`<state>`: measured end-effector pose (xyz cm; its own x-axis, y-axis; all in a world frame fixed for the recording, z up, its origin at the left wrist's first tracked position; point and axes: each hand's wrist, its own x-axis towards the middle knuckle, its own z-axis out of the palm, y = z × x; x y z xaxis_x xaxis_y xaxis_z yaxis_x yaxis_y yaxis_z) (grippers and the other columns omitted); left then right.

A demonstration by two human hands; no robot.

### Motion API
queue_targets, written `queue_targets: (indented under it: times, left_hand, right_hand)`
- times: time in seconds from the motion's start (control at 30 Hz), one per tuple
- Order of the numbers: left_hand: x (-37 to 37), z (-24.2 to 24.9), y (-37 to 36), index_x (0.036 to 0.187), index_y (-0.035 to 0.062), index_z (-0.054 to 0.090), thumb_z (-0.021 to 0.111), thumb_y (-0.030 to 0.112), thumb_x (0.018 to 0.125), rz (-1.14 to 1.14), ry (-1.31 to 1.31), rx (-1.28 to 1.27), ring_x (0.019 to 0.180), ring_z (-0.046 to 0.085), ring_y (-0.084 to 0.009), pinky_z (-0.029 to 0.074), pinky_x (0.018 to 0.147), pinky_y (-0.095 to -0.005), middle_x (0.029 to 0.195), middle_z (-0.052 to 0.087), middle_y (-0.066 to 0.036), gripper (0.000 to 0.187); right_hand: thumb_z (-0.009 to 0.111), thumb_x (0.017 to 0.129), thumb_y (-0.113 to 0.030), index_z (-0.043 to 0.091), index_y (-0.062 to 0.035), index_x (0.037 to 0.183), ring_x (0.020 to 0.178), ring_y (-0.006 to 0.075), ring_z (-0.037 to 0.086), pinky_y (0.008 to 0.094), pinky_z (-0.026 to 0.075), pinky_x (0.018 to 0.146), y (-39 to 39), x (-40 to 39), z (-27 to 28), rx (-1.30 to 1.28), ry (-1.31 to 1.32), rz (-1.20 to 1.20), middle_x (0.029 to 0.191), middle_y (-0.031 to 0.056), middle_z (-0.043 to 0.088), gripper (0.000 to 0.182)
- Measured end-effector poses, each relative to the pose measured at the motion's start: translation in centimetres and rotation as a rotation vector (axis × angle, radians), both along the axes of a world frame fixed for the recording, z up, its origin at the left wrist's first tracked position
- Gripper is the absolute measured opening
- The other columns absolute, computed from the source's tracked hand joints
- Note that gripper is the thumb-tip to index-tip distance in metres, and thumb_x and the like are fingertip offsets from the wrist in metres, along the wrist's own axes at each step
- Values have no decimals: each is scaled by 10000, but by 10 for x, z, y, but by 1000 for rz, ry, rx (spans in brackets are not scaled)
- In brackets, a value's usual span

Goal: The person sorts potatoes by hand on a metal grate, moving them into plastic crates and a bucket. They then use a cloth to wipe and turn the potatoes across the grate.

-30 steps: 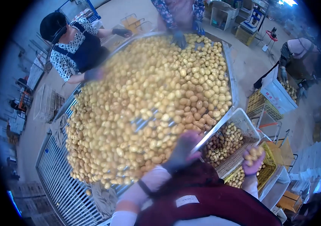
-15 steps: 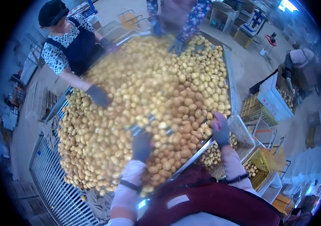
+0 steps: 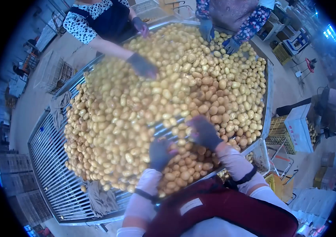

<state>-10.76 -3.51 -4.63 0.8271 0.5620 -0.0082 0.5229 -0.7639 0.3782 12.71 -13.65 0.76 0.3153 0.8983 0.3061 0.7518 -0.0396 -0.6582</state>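
Note:
A large heap of potatoes (image 3: 112, 130) covers most of a metal table with a slatted surface (image 3: 63, 181). My left hand (image 3: 160, 153), in a grey glove, rests on the near part of the heap; what its curled fingers hold, if anything, is hidden. To its right my right hand (image 3: 204, 132), gloved the same way, reaches over the potatoes with its fingers pointing left. Its fingers are blurred, and I cannot make out whether they hold anything. Bare slats show between and just beyond the two hands.
Across the table, a co-worker's gloved hand (image 3: 142, 66) is over the heap at the left, and another co-worker's hand (image 3: 231, 45) touches potatoes at the back. A grey cloth (image 3: 100, 200) lies at the near left. Crates (image 3: 280, 132) and a white box (image 3: 299, 128) stand at the right.
My right hand has moved left from the table's right edge onto the heap. The left co-worker's hand has moved right over the potatoes. The whole view has shifted.

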Motion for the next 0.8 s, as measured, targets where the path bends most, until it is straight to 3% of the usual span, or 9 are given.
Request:
queue_targets:
  times: [0.17,0.27,0.33,0.4,0.5,0.57,0.67,0.73,0.8]
  left_hand:
    - [-14,-13,-3,1152,141,699,781,384,786,62,-254,-245,1009,591,-355,455,895,-458,1133,652,-115,447]
    - [-22,-3,-4,1168,152,699,775,350,798,25,-454,-221,1081,562,-358,435,947,-469,1169,635,-102,427]
    - [-20,24,-8,1173,153,697,775,338,796,-28,-478,-30,1134,534,-363,418,982,-481,1206,614,-97,426]
    - [-16,54,-22,1188,148,685,775,333,792,-57,-433,103,1174,506,-370,399,1010,-494,1248,589,-101,446]
    - [9,102,-56,1254,130,640,773,331,789,-95,-460,67,1208,474,-383,370,1039,-511,1298,553,-120,524]
    - [27,127,-81,1330,101,563,741,397,813,-218,-294,-139,1263,438,-391,331,1085,-513,1339,517,-149,622]
    - [54,74,-126,1486,30,346,653,554,851,-502,-408,-127,1417,294,-419,197,1186,-522,1472,379,-219,879]
    - [67,74,-155,1520,3,248,626,614,841,-599,-509,-205,1462,208,-430,133,1206,-532,1532,285,-238,989]
    - [70,86,-164,1543,-17,171,617,647,833,-678,-534,-290,1489,148,-438,93,1217,-539,1571,220,-254,1069]
  right_hand:
    - [573,881,-174,700,-185,1144,1034,278,615,453,492,884,26,-53,-64,-401,-365,209,1060,83,654,293]
    - [610,886,-194,648,-160,1246,1137,295,612,417,509,942,24,-43,-31,-580,-9,168,1281,99,614,364]
    - [620,911,-223,607,-104,1280,1166,259,604,407,505,956,10,-39,-37,-463,918,152,1305,112,606,388]
    - [647,918,-222,565,-60,1308,1184,232,596,397,500,972,-14,-39,-36,-281,1097,232,1310,119,606,430]
    - [788,826,-107,490,-54,1369,1228,233,559,382,481,1028,-57,-48,44,-199,572,415,1341,109,576,622]
    - [757,836,-35,481,-86,1399,1315,238,474,395,473,1047,-84,-54,14,-16,1133,509,1363,107,524,629]
    - [662,935,-243,528,-106,1341,1259,250,502,422,459,1015,-118,-54,41,358,1325,449,1329,115,515,449]
    - [574,978,-365,572,-100,1257,1170,248,551,387,525,885,-165,-53,43,109,2093,-56,1268,126,540,385]
    - [490,986,-417,558,-89,1250,1041,238,571,324,510,684,-216,-44,3,176,2108,72,1218,129,564,426]
